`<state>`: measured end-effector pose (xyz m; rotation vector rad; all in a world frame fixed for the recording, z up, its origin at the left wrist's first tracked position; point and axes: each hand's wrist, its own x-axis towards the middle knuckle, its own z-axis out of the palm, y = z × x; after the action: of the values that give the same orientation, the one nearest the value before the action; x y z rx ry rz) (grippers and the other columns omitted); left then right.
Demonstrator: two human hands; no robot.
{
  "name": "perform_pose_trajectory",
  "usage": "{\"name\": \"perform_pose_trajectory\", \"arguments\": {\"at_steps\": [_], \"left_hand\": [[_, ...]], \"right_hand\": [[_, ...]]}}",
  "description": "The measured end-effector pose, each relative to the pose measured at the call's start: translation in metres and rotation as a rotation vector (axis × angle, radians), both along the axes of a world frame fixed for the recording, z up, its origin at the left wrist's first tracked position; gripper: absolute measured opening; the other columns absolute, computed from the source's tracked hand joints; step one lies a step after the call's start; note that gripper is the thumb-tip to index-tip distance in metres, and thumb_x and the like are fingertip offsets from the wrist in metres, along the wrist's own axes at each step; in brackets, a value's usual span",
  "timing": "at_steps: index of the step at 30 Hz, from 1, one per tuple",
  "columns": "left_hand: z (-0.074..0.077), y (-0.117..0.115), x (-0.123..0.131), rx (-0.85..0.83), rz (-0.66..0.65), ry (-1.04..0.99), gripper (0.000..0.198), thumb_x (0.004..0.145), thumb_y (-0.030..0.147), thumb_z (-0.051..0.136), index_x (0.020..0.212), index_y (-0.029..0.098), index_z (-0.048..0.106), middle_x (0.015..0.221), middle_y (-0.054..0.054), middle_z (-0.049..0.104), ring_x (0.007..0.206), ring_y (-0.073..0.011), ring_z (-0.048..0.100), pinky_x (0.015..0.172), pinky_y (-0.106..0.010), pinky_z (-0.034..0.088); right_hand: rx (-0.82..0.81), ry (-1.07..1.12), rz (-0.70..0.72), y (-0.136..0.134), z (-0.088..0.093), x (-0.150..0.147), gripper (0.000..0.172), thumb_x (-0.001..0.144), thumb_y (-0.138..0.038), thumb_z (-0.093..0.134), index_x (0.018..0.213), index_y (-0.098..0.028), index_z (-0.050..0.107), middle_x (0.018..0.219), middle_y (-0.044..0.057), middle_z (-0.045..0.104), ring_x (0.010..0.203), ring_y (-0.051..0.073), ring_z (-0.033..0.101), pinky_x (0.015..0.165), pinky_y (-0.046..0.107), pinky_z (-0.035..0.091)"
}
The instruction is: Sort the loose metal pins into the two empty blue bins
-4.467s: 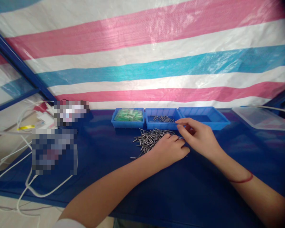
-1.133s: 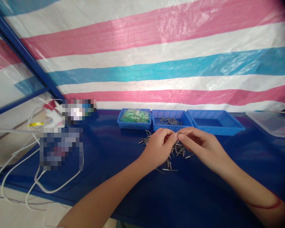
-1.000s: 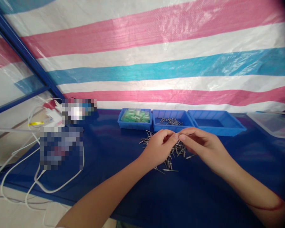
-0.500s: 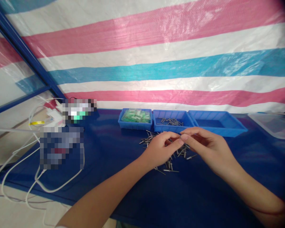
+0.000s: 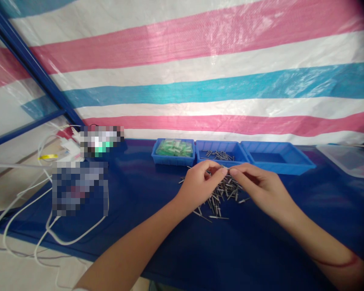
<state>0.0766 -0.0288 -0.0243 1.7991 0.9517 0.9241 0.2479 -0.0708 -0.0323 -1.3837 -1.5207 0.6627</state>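
Observation:
Above a loose pile of metal blind rivets [image 5: 219, 198] on the dark blue table, my two hands meet at their fingertips. My left hand [image 5: 200, 182] is closed in a pinch on one end of a thin blind rivet [image 5: 228, 168]. From the other side, my right hand [image 5: 259, 184] pinches the same rivet between thumb and fingers. Most of that rivet is hidden by the fingertips. Just behind the hands stands a blue bin [image 5: 241, 150] with more rivets inside.
Left of the rivet bin, another blue bin [image 5: 173, 161] holds green-and-white packets. A third blue bin [image 5: 297, 161] adjoins on the right, and a translucent lid [image 5: 348, 163] lies beyond it. White cables [image 5: 75, 242] loop over the table's left side near blurred-out items.
Both hands have shifted slightly up and left, and their fingertips have parted a little, showing the thin rivet between them. More of the pile shows below.

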Motion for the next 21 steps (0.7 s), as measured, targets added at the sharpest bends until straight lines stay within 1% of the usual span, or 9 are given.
{"name": "perform_pose_trajectory", "arguments": {"at_steps": [2, 5, 8, 11, 13, 16, 18, 21], "left_hand": [[0.0, 0.002, -0.002, 0.003, 0.029, 0.046, 0.026, 0.089, 0.04, 0.052, 0.093, 0.017, 0.064, 0.082, 0.0, 0.063, 0.064, -0.0098, 0.052, 0.062, -0.022, 0.042], [-0.002, 0.004, -0.004, 0.026, 0.036, 0.093, 0.028, 0.09, 0.041, 0.049, 0.095, 0.018, 0.064, 0.082, 0.0, 0.064, 0.064, -0.0102, 0.054, 0.061, -0.023, 0.042], [-0.005, 0.006, -0.006, 0.084, 0.005, 0.12, 0.026, 0.092, 0.038, 0.046, 0.097, 0.018, 0.063, 0.083, -0.001, 0.065, 0.067, -0.0115, 0.057, 0.065, -0.023, 0.044], [-0.008, 0.004, -0.007, 0.215, -0.051, 0.213, 0.025, 0.092, 0.034, 0.046, 0.1, 0.018, 0.064, 0.086, -0.002, 0.066, 0.07, -0.0127, 0.057, 0.07, -0.025, 0.044], [-0.01, 0.001, -0.007, 0.379, -0.123, 0.325, 0.025, 0.091, 0.033, 0.049, 0.102, 0.018, 0.065, 0.092, -0.004, 0.067, 0.079, -0.0149, 0.057, 0.076, -0.028, 0.043], [-0.016, -0.006, -0.003, 0.643, -0.231, 0.533, 0.027, 0.092, 0.038, 0.049, 0.104, 0.022, 0.067, 0.104, -0.005, 0.065, 0.095, -0.0196, 0.054, 0.081, -0.033, 0.039], [-0.022, -0.01, 0.001, 0.744, -0.252, 0.65, 0.027, 0.093, 0.039, 0.047, 0.104, 0.024, 0.068, 0.106, -0.005, 0.063, 0.098, -0.0211, 0.051, 0.08, -0.035, 0.036], [-0.029, -0.014, 0.007, 0.821, -0.235, 0.747, 0.023, 0.093, 0.033, 0.048, 0.099, 0.024, 0.068, 0.105, -0.005, 0.062, 0.097, -0.0214, 0.05, 0.077, -0.036, 0.034]], "right_hand": [[-0.045, 0.052, -0.085, 0.008, -0.001, 0.0, 0.027, 0.082, -0.047, 0.061, 0.081, -0.022, 0.071, 0.067, 0.002, 0.061, 0.061, 0.016, 0.055, 0.052, 0.027, 0.041], [-0.075, 0.212, -0.184, 0.029, 0.002, 0.0, 0.032, 0.078, -0.052, 0.062, 0.08, -0.02, 0.07, 0.057, 0.0, 0.052, 0.047, 0.012, 0.044, 0.039, 0.025, 0.03], [-0.1, 0.36, -0.19, 0.051, 0.01, 0.0, 0.035, 0.074, -0.052, 0.064, 0.081, -0.019, 0.069, 0.055, -0.002, 0.045, 0.042, 0.009, 0.034, 0.036, 0.024, 0.023], [-0.132, 0.466, -0.167, 0.059, 0.017, -0.001, 0.036, 0.073, -0.051, 0.065, 0.086, -0.017, 0.069, 0.06, -0.002, 0.045, 0.043, 0.006, 0.029, 0.037, 0.023, 0.019], [-0.142, 0.497, -0.153, 0.054, 0.018, -0.001, 0.036, 0.074, -0.049, 0.065, 0.09, -0.017, 0.069, 0.064, -0.002, 0.046, 0.044, 0.005, 0.029, 0.037, 0.022, 0.018], [-0.172, 0.499, -0.147, 0.037, 0.01, 0.0, 0.033, 0.076, -0.045, 0.065, 0.093, -0.017, 0.069, 0.067, -0.002, 0.047, 0.045, 0.005, 0.029, 0.038, 0.022, 0.018], [-0.2, 0.493, -0.144, 0.025, 0.002, 0.002, 0.031, 0.077, -0.044, 0.065, 0.092, -0.017, 0.069, 0.067, -0.002, 0.046, 0.046, 0.005, 0.029, 0.038, 0.021, 0.019], [-0.231, 0.484, -0.142, 0.014, -0.006, 0.006, 0.028, 0.077, -0.043, 0.065, 0.089, -0.017, 0.068, 0.067, -0.002, 0.045, 0.046, 0.006, 0.03, 0.038, 0.021, 0.019]]}}
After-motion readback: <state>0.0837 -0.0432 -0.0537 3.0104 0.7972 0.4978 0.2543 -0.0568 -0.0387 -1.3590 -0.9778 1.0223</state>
